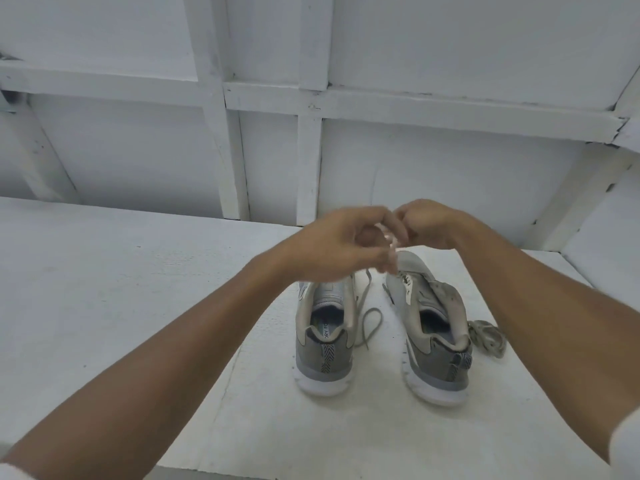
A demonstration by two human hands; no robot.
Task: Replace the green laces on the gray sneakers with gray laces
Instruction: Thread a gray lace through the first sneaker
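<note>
A white wall (138, 150) of boards and framing strips rose behind the far edge of a white surface (104, 289). Two bare forearms reached in from the near edge and met over the right half of the surface, and a white sleeve (627, 441) showed at the right arm.

The pair of gray sneakers stood side by side on that right half, about midway between the near and far edges. Their heels faced the near edge and their toes pointed at the wall. The left sneaker (325, 341) stood upright with its front hidden under the left hand. The right sneaker (433, 341) stood apart from it, its tongue pulled up and its opening wide.

The left hand (343, 244) and the right hand (426, 223) hovered above the toes of the sneakers, touching each other, with fingers curled inward. Motion blur covered the fingertips, so I could not tell what either hand pinched.

A gray lace (370, 317) ran down from under the left hand and lay in a loop on the surface between the two sneakers, just beside the left one. A bundle of laces (488, 337) lay on the surface against the outer side of the right sneaker, near its heel. Its colour was unclear.
</note>
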